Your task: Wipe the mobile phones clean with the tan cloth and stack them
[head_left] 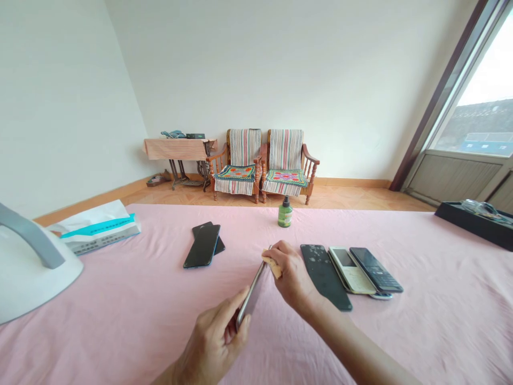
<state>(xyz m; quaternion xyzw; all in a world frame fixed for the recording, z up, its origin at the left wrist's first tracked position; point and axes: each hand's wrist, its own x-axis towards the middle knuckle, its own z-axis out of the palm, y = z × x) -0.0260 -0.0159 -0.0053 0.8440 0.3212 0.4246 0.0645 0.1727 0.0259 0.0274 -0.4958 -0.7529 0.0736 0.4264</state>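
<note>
My left hand (214, 337) grips a slim phone (251, 294) by its near end, holding it edge-on above the pink tablecloth (120, 310). My right hand (292, 278) is closed on a small tan cloth (273, 266) pressed against the phone's far end. Two dark phones (203, 244) lie stacked to the left. A row of three phones lies right of my right hand: a dusty black one (325, 275), a white keypad one (350, 269) and a black keypad one (375, 269). A small green bottle (285, 213) stands behind.
A white pack with a teal band (98, 228) lies at the left edge, beside a white lamp base (28, 267). A black tray (475, 222) sits at the far right. Two wooden armchairs (262, 163) and a sewing table (180, 152) stand against the wall.
</note>
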